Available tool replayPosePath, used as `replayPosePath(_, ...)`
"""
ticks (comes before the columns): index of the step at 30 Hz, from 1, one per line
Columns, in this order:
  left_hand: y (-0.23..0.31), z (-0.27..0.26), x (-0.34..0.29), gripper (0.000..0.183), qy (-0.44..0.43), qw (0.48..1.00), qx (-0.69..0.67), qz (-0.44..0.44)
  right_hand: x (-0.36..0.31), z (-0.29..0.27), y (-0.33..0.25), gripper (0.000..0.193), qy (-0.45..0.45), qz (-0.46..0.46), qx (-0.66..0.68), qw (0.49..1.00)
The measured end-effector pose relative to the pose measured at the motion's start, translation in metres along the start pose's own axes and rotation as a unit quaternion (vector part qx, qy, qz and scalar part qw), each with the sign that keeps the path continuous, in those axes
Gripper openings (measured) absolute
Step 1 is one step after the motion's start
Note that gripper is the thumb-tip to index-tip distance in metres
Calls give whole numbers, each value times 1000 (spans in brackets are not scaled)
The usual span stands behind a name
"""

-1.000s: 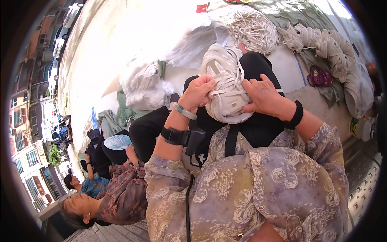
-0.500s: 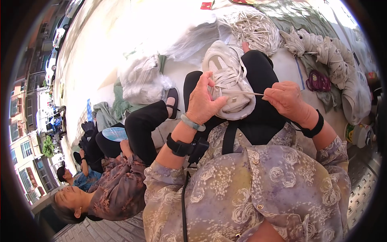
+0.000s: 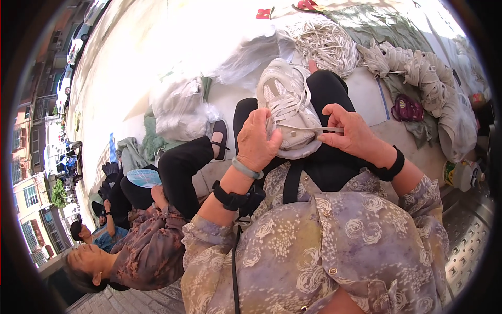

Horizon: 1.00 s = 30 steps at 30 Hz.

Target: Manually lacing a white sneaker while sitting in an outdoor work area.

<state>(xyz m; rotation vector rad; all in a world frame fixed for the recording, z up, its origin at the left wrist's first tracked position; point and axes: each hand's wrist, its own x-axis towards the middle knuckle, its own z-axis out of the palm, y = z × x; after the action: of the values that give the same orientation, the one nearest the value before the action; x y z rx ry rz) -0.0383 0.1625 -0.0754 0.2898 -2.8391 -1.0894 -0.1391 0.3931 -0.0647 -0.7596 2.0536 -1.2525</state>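
A pale beige sneaker [image 3: 294, 137] rests between my thighs, toe pointing away from me, with laces threaded across its upper part. My left hand [image 3: 257, 137] is at the shoe's left side, fingers curled against its upper edge and thumb near the opening; the fingertips are partly hidden. From the shoe a flat light shoelace [image 3: 314, 129] runs rightward into my right hand [image 3: 355, 135]. There the lace lies across the thumb and into the fingers, while the index finger stands apart above it.
A large heap of pale laces [image 3: 327, 47] lies beyond my knees. At right, a row of beige shoes [image 3: 413, 68] curves beside a dark red bundle [image 3: 407, 108] and a jar [image 3: 458, 175]. Clear plastic bags [image 3: 180, 107] lie left. A seated person [image 3: 151, 246] is close on my left.
My left hand has moved down and left, its fingers curling in against the shoe. My right hand has shifted left, its index finger lifted, and the lace is slacker.
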Motion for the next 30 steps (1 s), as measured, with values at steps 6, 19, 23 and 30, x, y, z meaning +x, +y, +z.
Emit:
replayPosePath(6,32,17,24,20,67,975,112,179,25,17,-1,59,23,-78,-147,986)
replayPosePath(19,27,48,23,17,78,977,156,125,31,20,5,31,-2,-94,-283,954)
replayPosePath(23,23,56,20,18,88,979,131,127,31,37,1,18,60,-88,-327,939)
replayPosePath(30,15,60,28,20,75,987,80,117,45,26,25,9,49,-158,-223,961)
